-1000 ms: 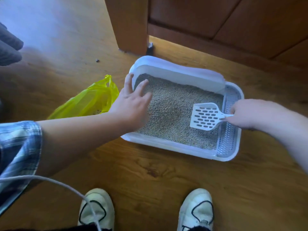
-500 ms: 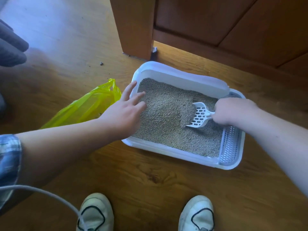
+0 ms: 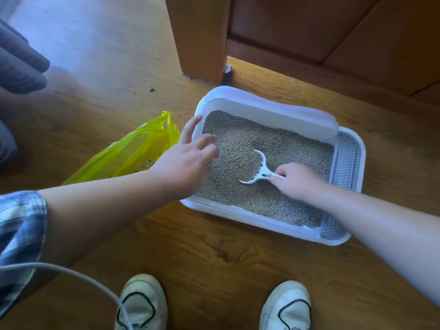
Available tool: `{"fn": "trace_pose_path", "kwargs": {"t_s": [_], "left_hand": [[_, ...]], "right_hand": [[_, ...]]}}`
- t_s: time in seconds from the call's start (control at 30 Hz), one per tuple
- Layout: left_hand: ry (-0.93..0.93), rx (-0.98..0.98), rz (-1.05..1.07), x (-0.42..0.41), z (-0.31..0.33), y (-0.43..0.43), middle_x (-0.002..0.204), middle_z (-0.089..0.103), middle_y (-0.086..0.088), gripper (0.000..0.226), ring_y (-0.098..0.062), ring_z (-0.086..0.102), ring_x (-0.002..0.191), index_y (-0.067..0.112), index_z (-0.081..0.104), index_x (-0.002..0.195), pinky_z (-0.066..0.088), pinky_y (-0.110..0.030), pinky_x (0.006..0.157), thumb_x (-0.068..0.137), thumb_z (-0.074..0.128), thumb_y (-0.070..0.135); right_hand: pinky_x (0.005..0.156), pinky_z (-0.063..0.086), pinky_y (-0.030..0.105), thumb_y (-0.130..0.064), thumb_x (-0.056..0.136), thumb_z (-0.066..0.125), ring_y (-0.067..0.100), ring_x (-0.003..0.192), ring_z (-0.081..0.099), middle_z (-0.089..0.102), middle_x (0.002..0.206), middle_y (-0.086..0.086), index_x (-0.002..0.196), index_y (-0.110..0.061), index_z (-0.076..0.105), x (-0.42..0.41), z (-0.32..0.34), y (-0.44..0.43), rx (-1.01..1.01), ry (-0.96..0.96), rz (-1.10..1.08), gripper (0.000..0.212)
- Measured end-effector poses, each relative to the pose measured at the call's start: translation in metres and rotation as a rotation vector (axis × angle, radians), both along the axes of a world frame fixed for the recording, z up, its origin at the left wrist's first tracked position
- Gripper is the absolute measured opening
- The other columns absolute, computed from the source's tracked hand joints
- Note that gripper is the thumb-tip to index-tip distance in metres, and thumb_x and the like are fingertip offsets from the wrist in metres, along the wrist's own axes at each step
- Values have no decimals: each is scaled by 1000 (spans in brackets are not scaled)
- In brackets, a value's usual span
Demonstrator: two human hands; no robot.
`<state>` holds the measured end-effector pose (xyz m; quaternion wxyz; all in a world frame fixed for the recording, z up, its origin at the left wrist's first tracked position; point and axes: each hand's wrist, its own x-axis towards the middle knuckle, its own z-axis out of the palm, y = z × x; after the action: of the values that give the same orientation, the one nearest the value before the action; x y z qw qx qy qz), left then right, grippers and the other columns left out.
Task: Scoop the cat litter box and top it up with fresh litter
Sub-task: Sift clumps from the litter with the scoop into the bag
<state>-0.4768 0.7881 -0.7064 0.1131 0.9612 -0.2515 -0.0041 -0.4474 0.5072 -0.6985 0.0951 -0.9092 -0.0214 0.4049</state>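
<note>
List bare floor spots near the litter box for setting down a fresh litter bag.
Free: floor between the litter box and the shoes; floor left of the door frame. Crowded: the box's left side, with the yellow bag and left hand; behind it, the door.

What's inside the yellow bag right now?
Through the yellow bag a few dark specks show near its lower fold, likely litter. The left hand and forearm cover its near edge; the rest is unclear.
</note>
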Motion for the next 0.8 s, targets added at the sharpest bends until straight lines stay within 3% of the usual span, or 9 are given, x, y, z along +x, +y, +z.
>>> {"fn": "trace_pose_path", "kwargs": {"t_s": [0.1,0.2,0.43,0.67,0.8], "left_hand": [[25,12,11,1,0,0,127,59,-18,42,-56,12,143,9,66,103,17,-61,118,63,56,-2],[39,8,25,0,1,0,129,59,-16,46,-54,10,144,9,66,107,20,-60,118,63,55,-3],[53,-8,28,-1,2,1,127,60,-15,42,-52,10,145,11,66,102,24,-58,117,65,60,-6],[6,-35,15,0,0,1,115,63,-11,36,-49,16,143,12,68,95,14,-56,120,64,60,-5],[35,-13,31,0,0,1,114,63,-8,44,-49,12,144,15,69,100,9,-52,122,62,60,-4]], "right_hand": [[63,51,34,-49,97,48,25,68,66,71,73,1,76,-22,63,2,-8,10,55,7,-54,37],[69,57,42,-44,98,51,21,59,66,70,68,1,78,-21,65,2,-12,18,150,39,-127,33],[54,47,36,-30,98,55,16,48,56,65,59,3,69,-18,59,-10,-18,10,389,-2,-210,31],[60,52,44,-27,96,58,16,49,55,63,57,3,69,-18,60,-23,-17,-17,477,-35,-158,29],[62,52,41,-29,95,58,17,50,57,64,58,4,71,-18,62,-27,-15,-23,486,-35,-140,26]]}}
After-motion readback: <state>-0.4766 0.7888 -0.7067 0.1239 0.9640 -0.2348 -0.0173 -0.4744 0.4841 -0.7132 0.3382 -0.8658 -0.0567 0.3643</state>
